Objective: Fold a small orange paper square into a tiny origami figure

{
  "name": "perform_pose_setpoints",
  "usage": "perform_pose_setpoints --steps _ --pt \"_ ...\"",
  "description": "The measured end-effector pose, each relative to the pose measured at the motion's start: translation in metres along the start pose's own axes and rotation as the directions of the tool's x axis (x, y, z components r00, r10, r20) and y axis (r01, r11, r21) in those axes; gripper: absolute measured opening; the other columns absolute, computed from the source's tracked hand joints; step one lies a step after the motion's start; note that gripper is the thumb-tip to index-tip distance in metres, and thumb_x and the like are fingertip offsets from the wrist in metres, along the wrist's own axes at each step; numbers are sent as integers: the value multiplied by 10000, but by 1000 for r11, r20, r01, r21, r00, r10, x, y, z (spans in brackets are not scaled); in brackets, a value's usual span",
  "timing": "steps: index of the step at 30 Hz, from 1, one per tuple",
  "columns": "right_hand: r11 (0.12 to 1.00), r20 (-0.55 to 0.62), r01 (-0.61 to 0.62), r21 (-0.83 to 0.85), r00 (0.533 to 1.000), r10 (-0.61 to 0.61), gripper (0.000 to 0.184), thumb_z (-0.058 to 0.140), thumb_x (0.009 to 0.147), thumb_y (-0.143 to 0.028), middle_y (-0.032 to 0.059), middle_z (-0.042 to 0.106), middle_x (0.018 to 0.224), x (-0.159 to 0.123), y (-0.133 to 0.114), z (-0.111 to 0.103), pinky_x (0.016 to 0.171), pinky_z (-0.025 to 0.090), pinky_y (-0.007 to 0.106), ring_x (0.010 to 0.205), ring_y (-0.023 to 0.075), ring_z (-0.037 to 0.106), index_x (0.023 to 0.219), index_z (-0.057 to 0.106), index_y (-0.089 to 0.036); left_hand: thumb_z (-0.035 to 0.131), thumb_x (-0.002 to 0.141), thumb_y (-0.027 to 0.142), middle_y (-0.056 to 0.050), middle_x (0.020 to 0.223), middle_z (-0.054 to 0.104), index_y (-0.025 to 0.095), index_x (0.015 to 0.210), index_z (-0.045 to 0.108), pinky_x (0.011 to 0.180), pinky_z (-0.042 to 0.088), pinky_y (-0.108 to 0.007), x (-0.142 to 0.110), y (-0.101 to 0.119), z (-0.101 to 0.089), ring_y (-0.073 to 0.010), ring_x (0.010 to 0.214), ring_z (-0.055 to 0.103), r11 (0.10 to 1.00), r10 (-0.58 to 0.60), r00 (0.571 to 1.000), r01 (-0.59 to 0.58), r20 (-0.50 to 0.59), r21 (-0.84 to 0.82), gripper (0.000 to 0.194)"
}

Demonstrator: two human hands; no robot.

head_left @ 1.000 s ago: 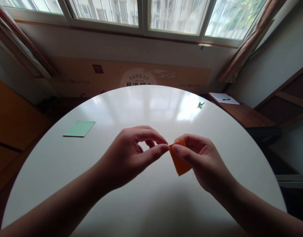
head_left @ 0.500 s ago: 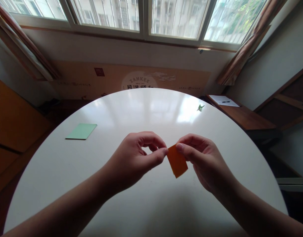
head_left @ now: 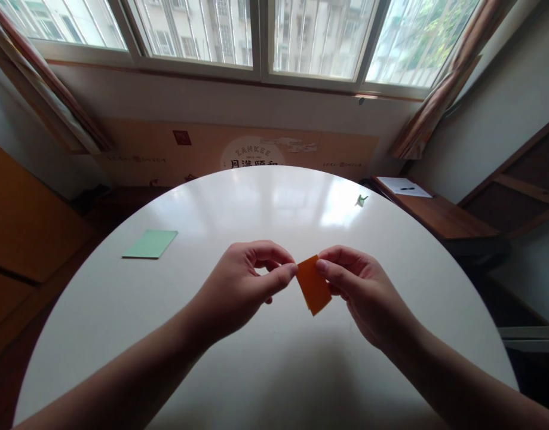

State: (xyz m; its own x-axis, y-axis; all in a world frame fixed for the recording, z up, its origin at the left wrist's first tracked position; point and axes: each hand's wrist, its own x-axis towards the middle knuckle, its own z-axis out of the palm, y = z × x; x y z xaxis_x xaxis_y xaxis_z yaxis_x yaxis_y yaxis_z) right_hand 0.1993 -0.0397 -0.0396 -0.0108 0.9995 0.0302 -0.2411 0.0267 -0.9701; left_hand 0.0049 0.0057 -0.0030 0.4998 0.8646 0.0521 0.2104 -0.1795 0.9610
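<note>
Between my hands, above the white table (head_left: 238, 382), hangs a small folded piece of orange paper (head_left: 313, 289). My left hand (head_left: 251, 280) pinches its upper left corner between thumb and forefinger. With thumb and fingers, my right hand (head_left: 359, 283) grips the upper right edge. The paper tilts, its lower corner pointing down, and its layers sit slightly offset at the bottom. Some fingers of the right hand are hidden behind the paper and the thumb.
A stack of green square paper (head_left: 151, 244) lies on the table's left. Toward the far right edge sits a small folded green paper figure (head_left: 361, 200). Beyond it, a brown side table (head_left: 453, 215) carries a white sheet (head_left: 397, 186) with a dark pen (head_left: 407, 189).
Both hands and the orange paper have shifted slightly left and up relative to the table. The whole view has tipped up a little. The grip looks the same.
</note>
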Motion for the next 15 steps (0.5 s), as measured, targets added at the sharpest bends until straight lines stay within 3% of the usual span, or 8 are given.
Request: perform_pose_setpoints --steps 7,11,15 --pt "991 3 71 -111 997 -72 160 785 857 -356 -8 698 763 2 -1 -1 617 481 177 711 106 615 835 744 -203 689 858 351 -24 760 701 182 825 745 518 489 -225 1 -1 -1 -149 646 588 989 10 1000 -10 4 146 181" --pt "967 34 84 -242 996 -78 155 757 870 -340 7 697 761 -1 -2 2 590 490 200 701 128 627 827 739 -192 677 872 345 -36 861 728 194 867 754 567 505 -224 0 -1 -2 -169 747 646 965 100 995 -96 -2 244 170" --pt "949 84 63 -309 996 -38 204 749 867 -378 29 698 751 -4 -2 8 547 498 223 676 156 640 834 742 -177 662 878 286 -25 819 705 190 802 740 557 486 -205 -1 -2 0 -150 724 633 940 172 985 -168 12 296 144"
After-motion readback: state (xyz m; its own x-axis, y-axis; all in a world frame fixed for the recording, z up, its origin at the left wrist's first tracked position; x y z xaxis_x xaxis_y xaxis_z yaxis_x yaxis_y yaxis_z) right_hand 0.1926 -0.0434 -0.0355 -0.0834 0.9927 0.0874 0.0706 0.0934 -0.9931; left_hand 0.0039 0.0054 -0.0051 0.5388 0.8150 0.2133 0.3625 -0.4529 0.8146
